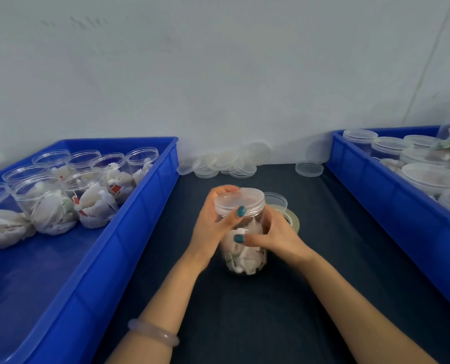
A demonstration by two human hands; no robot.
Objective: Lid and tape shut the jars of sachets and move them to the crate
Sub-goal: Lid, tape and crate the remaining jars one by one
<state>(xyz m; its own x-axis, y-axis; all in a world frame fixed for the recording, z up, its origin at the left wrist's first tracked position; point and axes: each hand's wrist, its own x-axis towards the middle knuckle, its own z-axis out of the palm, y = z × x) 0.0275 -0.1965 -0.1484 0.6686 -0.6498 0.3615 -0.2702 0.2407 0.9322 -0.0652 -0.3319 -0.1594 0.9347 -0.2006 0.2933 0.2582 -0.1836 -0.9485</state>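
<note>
A clear jar of white sachets [245, 256] stands upright on the dark table in the middle, with a clear lid [238, 199] on top. My left hand [213, 224] wraps the lid and upper jar from the left, thumb across the front. My right hand [273, 236] holds the jar's body from the right, thumb on the front. A roll of clear tape [292, 219] lies just behind my right hand, partly hidden, with a small clear lid [276, 199] on or behind it. The blue crate on the left [129, 232] holds several open jars of sachets [50, 203].
A second blue crate [392, 195] on the right holds several lidded jars [428, 177] and loose sachets. Spare clear lids [224, 164] are piled against the back wall, and one lies alone [309, 169]. Dark table surface runs between the crates.
</note>
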